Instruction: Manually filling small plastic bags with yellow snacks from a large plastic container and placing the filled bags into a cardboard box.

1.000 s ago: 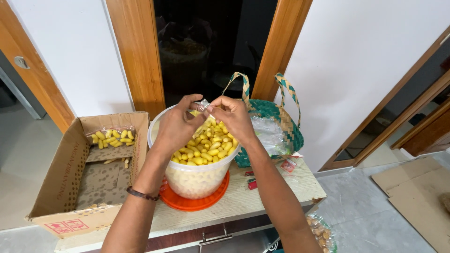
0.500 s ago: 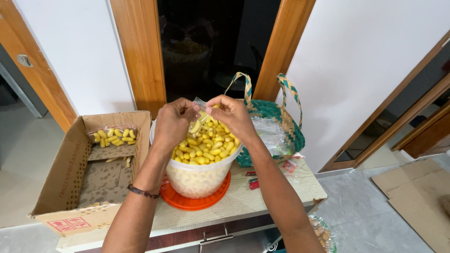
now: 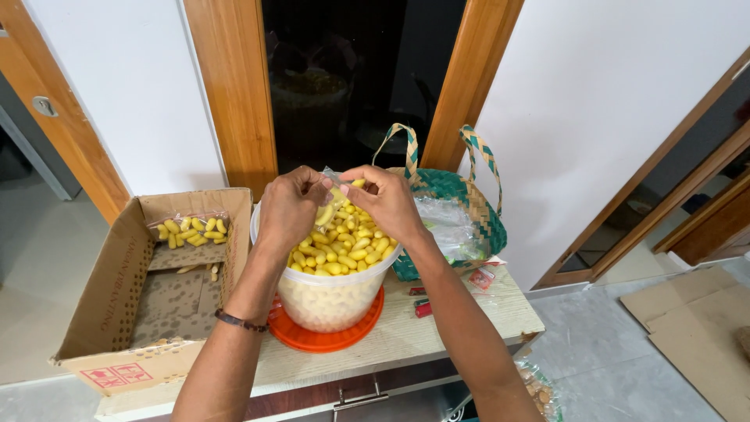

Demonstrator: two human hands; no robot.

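Two hands, left hand (image 3: 287, 209) and right hand (image 3: 388, 199), pinch one small clear bag (image 3: 330, 199) above the bucket (image 3: 328, 301) of yellow snacks; one filled packet (image 3: 190, 228) lies in the cardboard box (image 3: 109, 305), bucket nearly full.

Yellow snacks (image 3: 348, 246) fill a translucent white tub (image 3: 328, 301) on an orange lid (image 3: 324, 337), beside a green-and-tan woven basket (image 3: 461, 205).

I see a pale wood-grain tabletop (image 3: 437, 324). Directly on it sit an orange lid (image 3: 324, 337) under a clear bucket of yellow snacks (image 3: 332, 293), an open cardboard box (image 3: 117, 312) at the left edge, a green woven basket (image 3: 469, 207) at the back right, and small red packets (image 3: 422, 307) beside it.
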